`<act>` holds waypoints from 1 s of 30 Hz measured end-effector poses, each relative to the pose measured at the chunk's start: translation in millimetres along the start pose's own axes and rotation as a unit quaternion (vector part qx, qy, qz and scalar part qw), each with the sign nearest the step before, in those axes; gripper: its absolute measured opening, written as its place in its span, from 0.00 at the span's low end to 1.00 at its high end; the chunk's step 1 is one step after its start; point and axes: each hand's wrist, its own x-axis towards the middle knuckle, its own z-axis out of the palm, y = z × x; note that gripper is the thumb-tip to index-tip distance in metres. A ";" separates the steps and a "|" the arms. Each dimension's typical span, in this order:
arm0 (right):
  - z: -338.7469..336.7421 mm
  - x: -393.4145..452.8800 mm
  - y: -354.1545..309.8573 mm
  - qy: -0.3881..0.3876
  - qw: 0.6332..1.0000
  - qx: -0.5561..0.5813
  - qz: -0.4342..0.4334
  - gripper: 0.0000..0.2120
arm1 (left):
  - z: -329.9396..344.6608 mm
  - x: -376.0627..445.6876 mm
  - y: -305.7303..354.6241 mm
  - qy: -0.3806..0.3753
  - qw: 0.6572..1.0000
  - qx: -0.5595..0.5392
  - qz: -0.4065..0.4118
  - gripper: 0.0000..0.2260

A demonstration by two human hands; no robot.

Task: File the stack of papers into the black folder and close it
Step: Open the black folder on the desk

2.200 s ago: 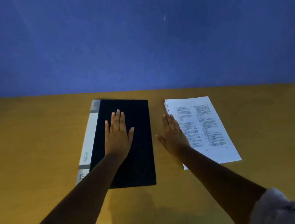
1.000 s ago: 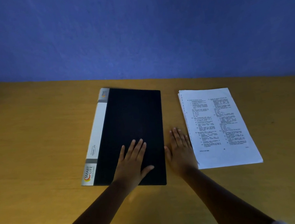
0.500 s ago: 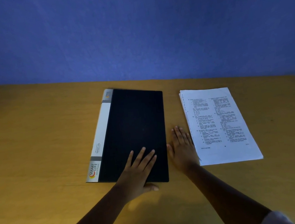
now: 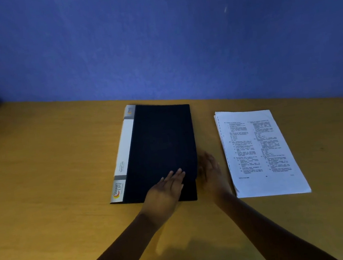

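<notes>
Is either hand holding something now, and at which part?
Left hand lies flat on the black folder. Right hand is at its right edge; a grip cannot be told.

- My left hand (image 4: 164, 191): palm down and flat. Its fingers (image 4: 176, 175) are straight, held close together, and point forward and slightly to the right.
- My left forearm (image 4: 120, 249): bare, running from the lower left up to a nearly straight wrist.
- My right hand (image 4: 210, 172): just beside the left hand and apart from it, turned partly on edge with the palm facing left. The digits are extended forward, loosely together and blurred at the tips.
- My right forearm (image 4: 263, 230): bare, entering from the lower right and converging on the left, so that both arms form a narrow V.
</notes>
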 end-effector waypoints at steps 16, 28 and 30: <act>57.8 3.0 -35.0 -0.100 0.955 -0.222 -0.168 0.30 | -91.1 -20.5 -53.7 0.353 0.836 -0.111 -0.406 0.13; 50.0 -7.9 -15.2 -0.064 0.949 -0.259 -0.167 0.28 | -52.0 -79.1 -132.4 0.357 0.589 -0.352 -0.634 0.14; 47.0 -11.3 -13.5 -0.056 0.947 -0.266 -0.169 0.28 | -44.2 -84.2 -136.4 0.332 0.563 -0.375 -0.657 0.14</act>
